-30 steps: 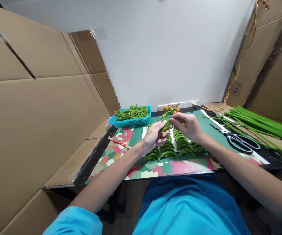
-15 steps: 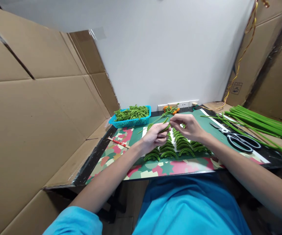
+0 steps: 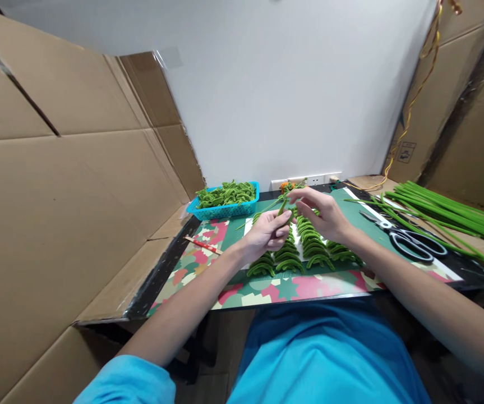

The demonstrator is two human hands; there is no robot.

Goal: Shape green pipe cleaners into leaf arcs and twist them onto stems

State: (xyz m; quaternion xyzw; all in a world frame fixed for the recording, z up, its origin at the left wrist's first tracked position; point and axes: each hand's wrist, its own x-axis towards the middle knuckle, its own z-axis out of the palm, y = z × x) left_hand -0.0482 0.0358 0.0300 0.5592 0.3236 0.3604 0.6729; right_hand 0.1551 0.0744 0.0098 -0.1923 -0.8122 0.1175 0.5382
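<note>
Left hand (image 3: 267, 231) pinches a slim green piece (image 3: 282, 207) between thumb and fingers, its tip poking up above the grip, held over the middle of the bench (image 3: 162, 269). Right hand (image 3: 319, 212) is right next to it, thumb and forefinger parted, other fingers bent; can't tell if a fingertip touches the piece. The two hands are close but not clasped. Below them, rows of curved green pieces (image 3: 316, 247) run away from the person, arched and packed one behind another, on white strips over a green mat (image 3: 353, 212); hands and forearms hide part of them. Patterned pink, green and cream sheet (image 3: 275, 289) along the near edge. Far left, blue basket (image 3: 225, 211) heaped with loose green pieces (image 3: 229, 193). Paper-sleeved stick, red and white (image 3: 203, 245), lies left of the left forearm. Behind the hands, an orange flower cluster (image 3: 287, 187) with green stem, partly covered by the right hand. On the right, dark-handled scissors (image 3: 418, 247), blades pointing away, just beside a bundle of long green stems (image 3: 443, 207). Cardboard panels (image 3: 77, 185) on both sides, pale wall (image 3: 300, 101) behind.
</note>
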